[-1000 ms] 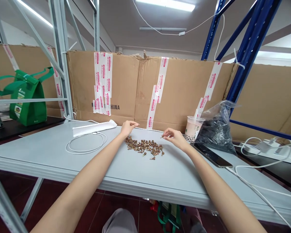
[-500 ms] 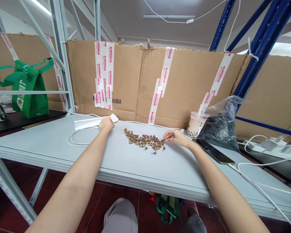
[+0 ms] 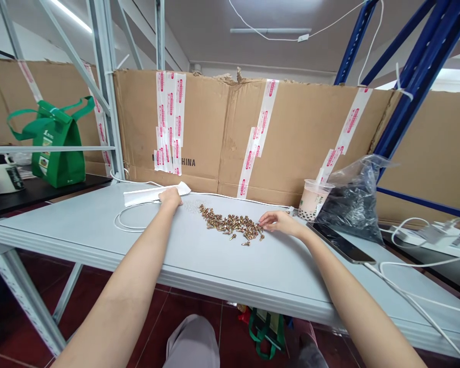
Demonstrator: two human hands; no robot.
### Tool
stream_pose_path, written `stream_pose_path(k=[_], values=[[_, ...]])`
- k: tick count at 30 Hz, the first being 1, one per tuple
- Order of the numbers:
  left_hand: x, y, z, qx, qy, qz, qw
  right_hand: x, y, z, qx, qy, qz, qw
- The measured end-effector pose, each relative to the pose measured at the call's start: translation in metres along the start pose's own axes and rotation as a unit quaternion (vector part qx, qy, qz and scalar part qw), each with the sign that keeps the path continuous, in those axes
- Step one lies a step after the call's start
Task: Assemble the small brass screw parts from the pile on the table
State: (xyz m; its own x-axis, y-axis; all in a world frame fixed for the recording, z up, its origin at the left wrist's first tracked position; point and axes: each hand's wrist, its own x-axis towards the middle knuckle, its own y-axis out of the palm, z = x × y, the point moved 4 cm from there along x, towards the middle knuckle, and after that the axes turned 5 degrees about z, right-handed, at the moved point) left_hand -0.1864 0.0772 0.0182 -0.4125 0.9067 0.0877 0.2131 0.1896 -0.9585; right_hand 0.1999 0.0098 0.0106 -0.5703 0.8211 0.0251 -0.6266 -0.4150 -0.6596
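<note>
Screws [image 3: 230,223] of a brassy colour lie heaped near the middle of the bench [image 3: 214,266], a few of them strayed loose along the front of the heap, and the chief change of the last second is beside them. The left hand [image 3: 170,198], which was arched close over the heap's left end, has moved off leftward and now sits at the right end of a folded white strip [image 3: 141,197], just beside a scatter of tiny clear pieces [image 3: 193,205]. Those pieces lie between that hand and the screws, uncovered now that the hand has shifted; they are too small to identify. The left fingers are mostly turned away behind the hand, so I cannot tell whether they are open, closed or gripping anything, nor whether they touch the strip. The right hand [image 3: 278,221] held a screw at its fingertips a second ago, a little clear of the heap; its fingers have since come down to the heap's right edge, bent and drawn near one another, and whether a screw is pinched between them cannot be made out. Since half a second ago both hands have hardly moved. For the work, this seems to mean the two hands are occupied at separate spots, the right among the screws, the left near the clear pieces, with no screw visibly passing between them.
</note>
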Motion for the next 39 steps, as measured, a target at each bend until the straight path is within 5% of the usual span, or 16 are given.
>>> stream_pose_path(k=[8,12,14,17,21,28,35,39], values=[[-0.005,-0.002,-0.003,-0.023,0.015,-0.012,1.000,0.000,0.000,-0.002,0.016,0.022,-0.029,0.999],[-0.010,-0.006,-0.005,-0.040,0.022,-0.063,0.997,-0.002,-0.014,-0.010,-0.075,0.040,-0.122,0.989],[-0.014,-0.009,-0.009,-0.043,0.030,-0.086,0.995,-0.007,-0.026,-0.016,-0.192,0.073,-0.212,0.955],[-0.021,-0.013,-0.019,-0.033,0.081,-0.124,0.988,-0.018,-0.042,-0.027,-0.389,0.142,-0.303,0.858],[-0.033,-0.017,-0.035,-0.025,0.189,-0.200,0.961,-0.025,-0.052,-0.051,-0.507,0.232,-0.273,0.784],[-0.036,-0.013,-0.048,-0.021,0.275,-0.200,0.940,-0.014,-0.063,-0.071,-0.579,0.252,-0.162,0.758],[-0.031,-0.008,-0.055,-0.049,0.342,-0.177,0.921,-0.009,-0.057,-0.064,-0.615,0.231,-0.150,0.739],[-0.032,-0.002,-0.063,-0.076,0.399,-0.167,0.898,-0.011,-0.051,-0.055,-0.608,0.208,-0.156,0.750]])
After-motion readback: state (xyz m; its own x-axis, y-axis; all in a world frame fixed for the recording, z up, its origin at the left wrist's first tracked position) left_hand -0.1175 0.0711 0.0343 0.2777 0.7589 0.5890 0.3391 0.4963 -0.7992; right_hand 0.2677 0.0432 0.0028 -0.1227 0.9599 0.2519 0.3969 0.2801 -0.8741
